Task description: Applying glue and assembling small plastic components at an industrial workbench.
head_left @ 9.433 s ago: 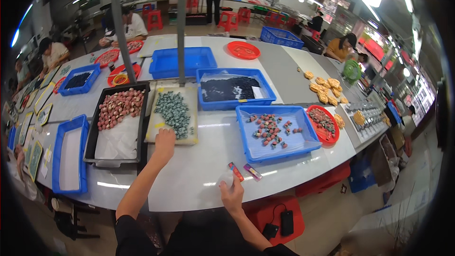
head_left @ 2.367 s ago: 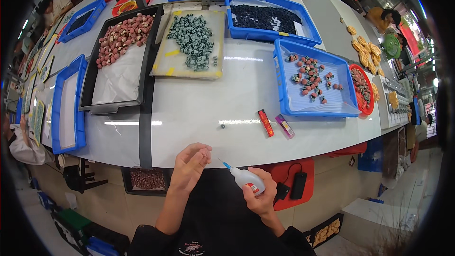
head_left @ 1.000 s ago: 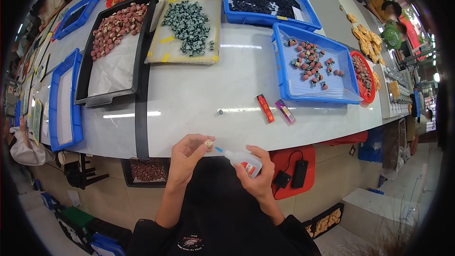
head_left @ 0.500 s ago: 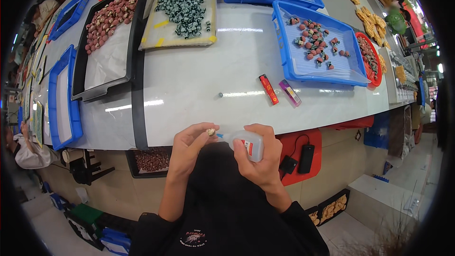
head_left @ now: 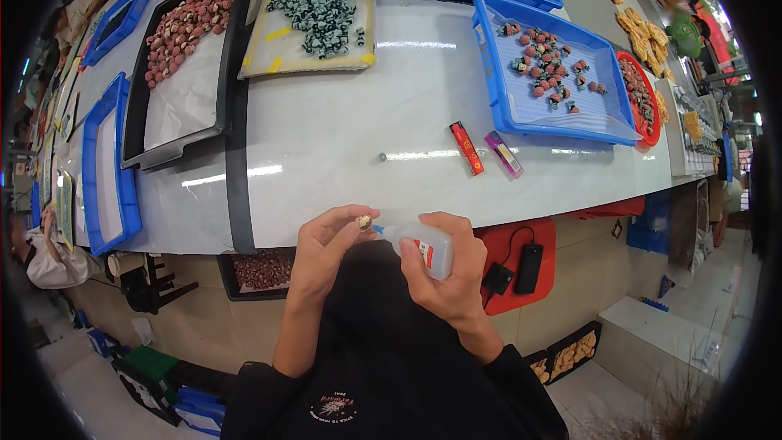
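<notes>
Worked by the near edge of the tabletop (head_left: 326,143), with right grip (head_left: 448,285) wrapped and left grip (head_left: 322,251) pinched closed: held the bottle (head_left: 440,249) in the former, the ball (head_left: 364,222) in the latter, just beside the blue nozzle (head_left: 378,229), contact unclear. Probably called for steady bracing and a light, brief squeeze against smearing.

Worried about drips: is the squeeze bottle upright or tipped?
Tipped: the squeeze bottle slants in the right hand, blue tip toward the small pale piece.

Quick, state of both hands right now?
Left hand: closed, pinching a small pale piece at the fingertips.
Right hand: closed around a translucent squeeze bottle.
</notes>
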A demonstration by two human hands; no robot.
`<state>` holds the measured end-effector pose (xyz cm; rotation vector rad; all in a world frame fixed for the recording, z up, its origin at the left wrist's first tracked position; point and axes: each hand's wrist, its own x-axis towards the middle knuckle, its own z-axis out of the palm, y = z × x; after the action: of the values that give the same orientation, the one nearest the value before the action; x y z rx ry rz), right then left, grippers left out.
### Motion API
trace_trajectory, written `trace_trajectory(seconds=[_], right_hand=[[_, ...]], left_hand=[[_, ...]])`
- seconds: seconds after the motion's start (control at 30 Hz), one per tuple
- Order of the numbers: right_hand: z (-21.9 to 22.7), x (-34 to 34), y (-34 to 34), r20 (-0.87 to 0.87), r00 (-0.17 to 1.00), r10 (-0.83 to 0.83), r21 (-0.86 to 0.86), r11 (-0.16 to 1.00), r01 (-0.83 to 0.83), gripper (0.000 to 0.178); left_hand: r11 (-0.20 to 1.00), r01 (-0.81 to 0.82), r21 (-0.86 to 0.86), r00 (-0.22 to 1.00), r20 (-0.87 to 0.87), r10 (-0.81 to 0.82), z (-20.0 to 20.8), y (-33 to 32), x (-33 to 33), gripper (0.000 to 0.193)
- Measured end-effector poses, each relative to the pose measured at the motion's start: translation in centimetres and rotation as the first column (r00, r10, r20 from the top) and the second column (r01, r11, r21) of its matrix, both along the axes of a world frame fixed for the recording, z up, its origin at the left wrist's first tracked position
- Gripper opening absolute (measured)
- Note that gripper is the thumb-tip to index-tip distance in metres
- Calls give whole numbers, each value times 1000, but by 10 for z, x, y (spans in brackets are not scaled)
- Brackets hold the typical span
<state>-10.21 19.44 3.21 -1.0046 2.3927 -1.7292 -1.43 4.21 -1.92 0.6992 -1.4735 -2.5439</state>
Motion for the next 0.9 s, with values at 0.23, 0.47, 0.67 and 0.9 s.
trace_trajectory(seconds=[0.23,0.47,0.67,0.9], right_hand=[[-2,-1,1,160,987,8,-27,1000,-4,30],[-38,-31,-5,476,869,-137,-210,942,263,31],[-78,-78,-46,154,976,-152,-213,960,183,35],[-73,-78,-64,32,981,-191,-53,980,192,36]], left_hand=[[995,-89,36,996,-10,90,-2,-5,4,24],[958,-213,191,974,-42,225,-6,-22,17,24],[944,-213,253,972,-38,230,-2,-34,32,24],[929,-270,254,953,-67,296,-4,-42,43,23]])
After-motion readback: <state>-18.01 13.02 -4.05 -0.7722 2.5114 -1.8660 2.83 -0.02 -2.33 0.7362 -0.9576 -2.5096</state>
